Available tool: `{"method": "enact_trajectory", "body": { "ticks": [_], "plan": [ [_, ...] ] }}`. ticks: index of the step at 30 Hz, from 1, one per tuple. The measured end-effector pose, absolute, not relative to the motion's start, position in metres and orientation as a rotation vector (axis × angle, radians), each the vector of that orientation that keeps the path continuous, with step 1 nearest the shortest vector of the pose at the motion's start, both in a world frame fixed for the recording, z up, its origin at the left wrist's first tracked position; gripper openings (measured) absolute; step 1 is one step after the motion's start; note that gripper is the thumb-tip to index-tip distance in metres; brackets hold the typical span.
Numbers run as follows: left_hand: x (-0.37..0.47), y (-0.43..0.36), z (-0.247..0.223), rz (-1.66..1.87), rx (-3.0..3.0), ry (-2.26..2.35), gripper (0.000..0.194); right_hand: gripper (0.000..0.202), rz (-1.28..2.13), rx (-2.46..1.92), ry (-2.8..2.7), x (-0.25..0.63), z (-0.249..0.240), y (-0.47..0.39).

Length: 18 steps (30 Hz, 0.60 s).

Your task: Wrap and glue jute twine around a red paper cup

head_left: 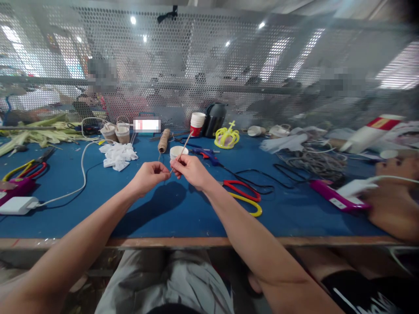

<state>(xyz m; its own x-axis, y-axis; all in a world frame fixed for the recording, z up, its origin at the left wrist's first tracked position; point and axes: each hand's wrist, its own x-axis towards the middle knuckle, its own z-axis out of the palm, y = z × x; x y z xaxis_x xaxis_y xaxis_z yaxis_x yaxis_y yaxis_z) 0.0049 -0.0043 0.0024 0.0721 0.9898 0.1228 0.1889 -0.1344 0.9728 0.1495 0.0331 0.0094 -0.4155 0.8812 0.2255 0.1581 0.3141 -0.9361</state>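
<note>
A thin pale stick [187, 145] slants up and to the right from between my hands, over the blue table. My right hand [189, 169] pinches it near its lower part. Close beside, my left hand [151, 176] has thumb and fingertips pressed together at the stick's lower end; whatever lies between them is too small to make out. Just behind my hands stand a white paper cup [178, 151] and a roll of brown twine [164, 141]. A blue glue gun [207, 155] lies to the right of the cup.
Red-and-yellow scissors [244, 191] lie by my right forearm. Behind are a yellow crown-shaped piece [226, 137], a dark jug [215, 120] and crumpled white material [118, 155]. Purple power strips [338, 197] sit at both sides. Another person's hand [396, 200] rests at the right.
</note>
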Motion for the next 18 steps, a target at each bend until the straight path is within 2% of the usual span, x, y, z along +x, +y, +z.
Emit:
{"method": "enact_trajectory", "body": {
  "ticks": [18],
  "plan": [
    [0.0017, -0.0031, 0.007, 1.14, 1.518, 1.231, 0.016, 0.015, 1.179, -0.891, -1.906, 0.1503, 0.0119, 0.0302]
  ]
}}
